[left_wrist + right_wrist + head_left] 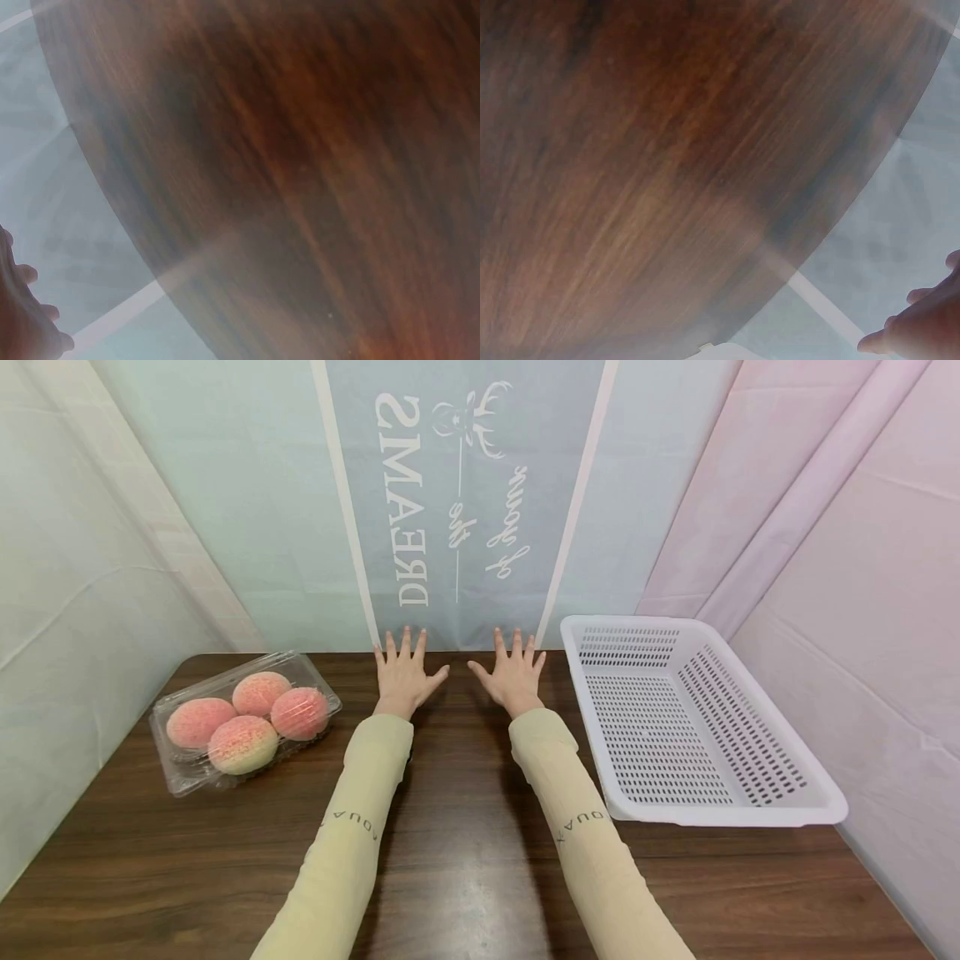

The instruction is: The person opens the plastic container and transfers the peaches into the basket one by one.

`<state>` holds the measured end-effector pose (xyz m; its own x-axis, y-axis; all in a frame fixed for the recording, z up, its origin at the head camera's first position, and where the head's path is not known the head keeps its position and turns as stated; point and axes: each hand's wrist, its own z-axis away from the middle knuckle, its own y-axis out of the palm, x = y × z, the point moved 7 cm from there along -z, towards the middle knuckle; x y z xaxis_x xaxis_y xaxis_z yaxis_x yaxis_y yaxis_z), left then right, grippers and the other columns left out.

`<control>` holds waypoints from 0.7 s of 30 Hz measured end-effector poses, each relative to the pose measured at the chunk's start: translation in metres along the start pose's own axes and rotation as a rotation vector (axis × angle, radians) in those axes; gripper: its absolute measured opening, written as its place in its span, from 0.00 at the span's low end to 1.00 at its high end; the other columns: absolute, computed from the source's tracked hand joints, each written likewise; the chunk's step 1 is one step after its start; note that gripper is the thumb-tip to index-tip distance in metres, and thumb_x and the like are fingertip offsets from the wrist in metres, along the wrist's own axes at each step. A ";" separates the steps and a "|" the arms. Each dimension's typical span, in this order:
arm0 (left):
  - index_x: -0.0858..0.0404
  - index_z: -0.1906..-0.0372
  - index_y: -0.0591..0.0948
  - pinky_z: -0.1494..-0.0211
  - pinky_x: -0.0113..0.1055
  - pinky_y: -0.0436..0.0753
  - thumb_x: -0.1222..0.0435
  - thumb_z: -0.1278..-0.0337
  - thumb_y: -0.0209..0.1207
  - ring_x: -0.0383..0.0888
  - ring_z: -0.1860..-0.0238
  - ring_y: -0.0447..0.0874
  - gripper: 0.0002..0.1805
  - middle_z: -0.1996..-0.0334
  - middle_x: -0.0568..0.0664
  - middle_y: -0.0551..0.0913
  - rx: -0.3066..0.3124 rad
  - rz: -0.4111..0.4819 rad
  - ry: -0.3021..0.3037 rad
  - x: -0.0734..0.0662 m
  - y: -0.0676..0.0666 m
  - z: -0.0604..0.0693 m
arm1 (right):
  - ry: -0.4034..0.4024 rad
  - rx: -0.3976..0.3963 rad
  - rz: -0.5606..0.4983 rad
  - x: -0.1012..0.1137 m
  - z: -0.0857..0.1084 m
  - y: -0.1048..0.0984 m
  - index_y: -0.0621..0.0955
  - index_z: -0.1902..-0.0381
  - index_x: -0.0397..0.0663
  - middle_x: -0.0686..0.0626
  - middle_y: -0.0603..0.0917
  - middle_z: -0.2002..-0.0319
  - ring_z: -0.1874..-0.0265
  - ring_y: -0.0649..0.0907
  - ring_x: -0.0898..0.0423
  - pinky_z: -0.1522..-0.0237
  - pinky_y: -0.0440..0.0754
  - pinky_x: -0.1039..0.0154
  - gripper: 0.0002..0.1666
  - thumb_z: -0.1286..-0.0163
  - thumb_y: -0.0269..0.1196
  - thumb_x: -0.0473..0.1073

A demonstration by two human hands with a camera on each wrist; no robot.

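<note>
Both arms reach forward over a dark wooden table, palms down. My left hand has its fingers straight and spread near the far table edge, holding nothing. To its right, my right hand is spread the same way, also with nothing in it. Left of the hands lies a clear plastic clamshell box with several pink peaches inside. On the right stands a white perforated plastic basket, with nothing in it. The wrist views show only part of the left hand and right hand at their edges.
The wooden table ends just beyond the fingertips, where a grey-blue printed cloth hangs. Pale fabric walls close off the left and right sides. The basket's outer side sits close to the right wall.
</note>
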<state>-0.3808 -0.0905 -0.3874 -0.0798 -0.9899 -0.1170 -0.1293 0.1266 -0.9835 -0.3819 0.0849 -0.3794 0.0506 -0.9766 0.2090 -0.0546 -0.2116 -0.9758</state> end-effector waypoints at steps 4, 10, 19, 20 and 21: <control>0.53 0.28 0.45 0.34 0.58 0.41 0.35 0.45 0.38 0.62 0.31 0.36 0.44 0.29 0.56 0.42 -0.002 -0.008 0.001 -0.001 -0.002 0.000 | -0.007 0.002 -0.006 -0.001 0.001 -0.001 0.43 0.28 0.59 0.41 0.41 0.29 0.32 0.40 0.39 0.36 0.40 0.40 0.49 0.39 0.39 0.74; 0.54 0.28 0.44 0.34 0.57 0.45 0.37 0.44 0.41 0.62 0.31 0.39 0.44 0.29 0.57 0.44 0.018 0.000 0.007 0.000 -0.004 -0.001 | -0.023 0.012 -0.025 0.000 0.001 -0.004 0.44 0.28 0.57 0.40 0.41 0.29 0.32 0.41 0.39 0.36 0.39 0.40 0.48 0.38 0.43 0.71; 0.63 0.30 0.52 0.34 0.54 0.51 0.43 0.41 0.44 0.61 0.34 0.48 0.41 0.32 0.61 0.52 0.133 0.036 -0.038 0.005 -0.009 -0.003 | -0.045 0.009 0.013 0.009 -0.003 -0.015 0.55 0.31 0.49 0.39 0.55 0.33 0.33 0.51 0.41 0.36 0.50 0.43 0.45 0.37 0.44 0.69; 0.65 0.31 0.54 0.35 0.54 0.52 0.43 0.40 0.44 0.61 0.34 0.50 0.40 0.32 0.62 0.53 0.142 0.036 -0.036 0.004 -0.011 -0.003 | -0.047 0.013 0.019 0.010 -0.003 -0.017 0.56 0.31 0.48 0.40 0.56 0.34 0.34 0.52 0.41 0.37 0.51 0.44 0.44 0.37 0.44 0.69; 0.65 0.32 0.56 0.35 0.54 0.54 0.44 0.40 0.44 0.61 0.35 0.51 0.39 0.33 0.62 0.55 0.146 0.039 -0.035 0.004 -0.012 -0.003 | -0.049 0.018 0.022 0.011 -0.003 -0.018 0.57 0.32 0.47 0.40 0.58 0.34 0.34 0.53 0.42 0.37 0.53 0.45 0.43 0.36 0.45 0.68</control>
<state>-0.3829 -0.0953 -0.3754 -0.0472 -0.9863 -0.1578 0.0190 0.1571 -0.9874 -0.3837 0.0779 -0.3592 0.0981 -0.9779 0.1844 -0.0388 -0.1889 -0.9812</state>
